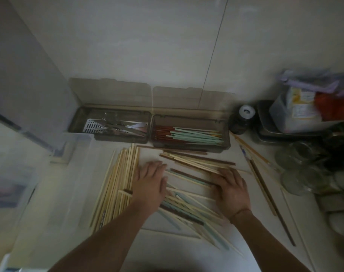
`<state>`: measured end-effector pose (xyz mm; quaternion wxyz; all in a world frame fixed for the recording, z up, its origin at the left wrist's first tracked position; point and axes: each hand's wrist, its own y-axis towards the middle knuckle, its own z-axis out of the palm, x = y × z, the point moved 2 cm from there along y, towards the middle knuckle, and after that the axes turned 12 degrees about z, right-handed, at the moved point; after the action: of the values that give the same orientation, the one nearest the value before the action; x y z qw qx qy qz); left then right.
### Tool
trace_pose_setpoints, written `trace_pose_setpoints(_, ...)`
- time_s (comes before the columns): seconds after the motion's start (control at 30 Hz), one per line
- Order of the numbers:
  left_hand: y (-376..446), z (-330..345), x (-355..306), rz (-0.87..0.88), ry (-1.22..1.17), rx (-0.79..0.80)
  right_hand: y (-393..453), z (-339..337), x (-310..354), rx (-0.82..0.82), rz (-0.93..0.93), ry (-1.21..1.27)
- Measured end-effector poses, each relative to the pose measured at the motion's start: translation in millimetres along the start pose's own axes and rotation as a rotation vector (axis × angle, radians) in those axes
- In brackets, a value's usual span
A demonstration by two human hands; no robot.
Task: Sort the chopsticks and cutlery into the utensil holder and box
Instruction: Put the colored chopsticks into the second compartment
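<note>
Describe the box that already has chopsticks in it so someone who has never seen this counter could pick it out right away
Against the back wall stand two smoky boxes with raised lids, side by side. It is the right-hand box. Unlike the left-hand box, which holds cutlery, it holds neat mint-green and red-brown chopsticks.

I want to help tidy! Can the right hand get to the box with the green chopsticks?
Probably yes. The right hand rests on loose chopsticks just in front of the box, whose lid stands open, with nothing tall between.
</note>
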<state>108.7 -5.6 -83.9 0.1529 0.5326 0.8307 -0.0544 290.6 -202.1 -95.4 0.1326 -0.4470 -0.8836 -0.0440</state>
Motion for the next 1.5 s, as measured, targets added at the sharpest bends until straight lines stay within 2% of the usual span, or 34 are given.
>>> trace_pose_setpoints(0.1,14.9,-3.9,8.4,-0.073,0.038,0.095,-4.2,-2.5,2.8,0.071,-0.002,-0.092)
trace_pose_setpoints(0.23,25.1,-10.6,12.0,-0.002,0.111,0.113,-12.9,-3.6,0.8,0.155,-0.015,-0.139)
trace_pose_setpoints(0.3,30.0,-14.1,11.8,0.045,0.124,0.173,-17.3,-2.3,-2.6,0.192,-0.042,-0.168)
trace_pose_setpoints(0.37,33.2,-17.2,15.7,0.096,0.122,0.215,-21.0,-4.7,-4.1,0.185,-0.070,-0.177)
trace_pose_setpoints(0.43,30.7,-22.6,22.6,0.151,0.096,0.155,-23.1,-9.8,-3.7,0.137,-0.088,-0.162)
trace_pose_setpoints(0.5,23.8,-27.0,32.3,0.145,0.077,0.056,-20.4,-18.5,0.1,0.049,-0.089,-0.074)
trace_pose_setpoints(0.6,17.2,-31.8,36.8,0.060,-0.131,-0.083,-13.3,-29.4,17.7,-0.048,-0.124,0.165)
trace_pose_setpoints(0.73,25.8,-33.4,7.5,0.063,-0.490,-0.161,1.1,-38.8,69.3,0.197,-0.175,0.430)
trace_pose_setpoints(0.9,37.2,-36.0,-30.5,0.166,-0.512,-0.261,30.4,-48.9,112.5,0.284,-0.078,0.757)
trace_pose_setpoints(0.97,42.0,-38.4,-32.6,0.134,-0.532,-0.281,41.8,-52.7,123.6,0.335,-0.135,0.792)
trace_pose_setpoints(1.03,46.4,-41.3,-28.4,0.063,-0.568,-0.265,56.8,-58.0,127.6,0.328,-0.204,0.725)
trace_pose_setpoints(1.17,30.7,-32.8,8.3,0.014,-0.361,-0.136,103.9,-67.2,107.1,0.085,-0.203,0.362)
trace_pose_setpoints(1.2,22.4,-29.2,21.9,-0.030,-0.303,-0.121,115.2,-66.9,98.6,0.074,-0.188,0.218)
trace_pose_setpoints(1.27,5.0,-24.3,42.8,-0.115,-0.217,-0.103,133.5,-59.4,80.4,0.161,-0.135,0.012)
trace_pose_setpoints(1.33,-4.9,-19.5,52.3,-0.073,-0.151,-0.095,143.7,-49.8,67.9,0.224,-0.095,-0.037)
trace_pose_setpoints(1.4,-7.7,-19.0,53.1,0.000,-0.071,-0.076,146.4,-43.9,63.6,0.218,-0.072,-0.009)
trace_pose_setpoints(1.5,-2.6,-17.9,52.9,0.055,0.002,-0.052,134.6,-47.1,64.8,0.103,-0.066,0.054)
